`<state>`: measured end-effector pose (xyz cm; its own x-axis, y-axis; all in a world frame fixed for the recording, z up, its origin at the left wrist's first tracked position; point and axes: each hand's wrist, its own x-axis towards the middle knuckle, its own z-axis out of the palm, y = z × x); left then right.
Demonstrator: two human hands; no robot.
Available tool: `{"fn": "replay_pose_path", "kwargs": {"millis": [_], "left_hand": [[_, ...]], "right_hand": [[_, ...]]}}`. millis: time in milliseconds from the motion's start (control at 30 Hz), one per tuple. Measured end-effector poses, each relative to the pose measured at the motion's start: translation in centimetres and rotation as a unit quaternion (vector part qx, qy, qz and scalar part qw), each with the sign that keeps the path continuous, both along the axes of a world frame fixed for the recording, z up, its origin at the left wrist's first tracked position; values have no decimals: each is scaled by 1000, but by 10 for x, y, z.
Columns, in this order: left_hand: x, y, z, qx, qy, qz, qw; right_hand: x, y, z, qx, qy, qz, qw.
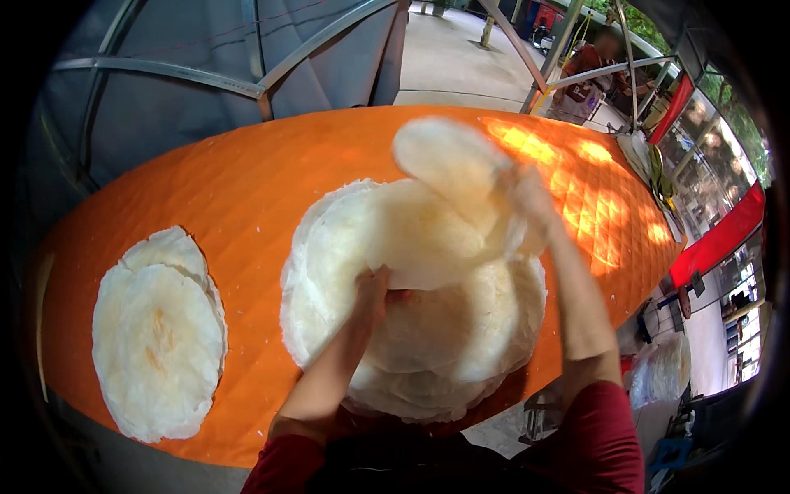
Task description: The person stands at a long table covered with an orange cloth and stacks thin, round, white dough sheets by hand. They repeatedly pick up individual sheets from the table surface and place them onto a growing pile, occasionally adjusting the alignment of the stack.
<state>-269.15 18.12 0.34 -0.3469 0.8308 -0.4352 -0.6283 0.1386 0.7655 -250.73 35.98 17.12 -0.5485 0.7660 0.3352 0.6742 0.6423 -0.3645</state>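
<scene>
A large stack of thin, pale round flatbreads (321,265) lies before me on an orange quilted cloth (259,179). My left hand (372,288) pinches the near edge of a raised flatbread sheet (426,247) over the stack. Over the stack's right side, my right hand (528,194) is blurred by motion and grips thin flatbread. From it a rounded flap (447,154) extends up and to the left; whether this belongs to the same sheet is unclear. To the left lies a smaller pile of flatbreads (157,346), its top one marked with browned spots.
Metal framing (179,77) with grey sheeting stands behind the table. Leaf-like items (648,167) rest at the table's far right end. A person (583,74) is beyond the frame at upper right. A plastic-wrapped bundle (660,370) and a blue stool (671,454) are at lower right.
</scene>
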Motion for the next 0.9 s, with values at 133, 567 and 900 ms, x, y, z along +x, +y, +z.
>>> {"fn": "replay_pose_path", "kwargs": {"millis": [133, 567, 900], "left_hand": [[-1, -27, -1, 35, 7, 28, 999], [-3, -87, 4, 24, -29, 26, 999], [-9, -97, 7, 83, -35, 8, 996]], "right_hand": [[14, 13, 103, 269, -63, -24, 961], [-14, -77, 90, 307, -96, 57, 945], [-42, -173, -107, 76, -137, 169, 973]]}}
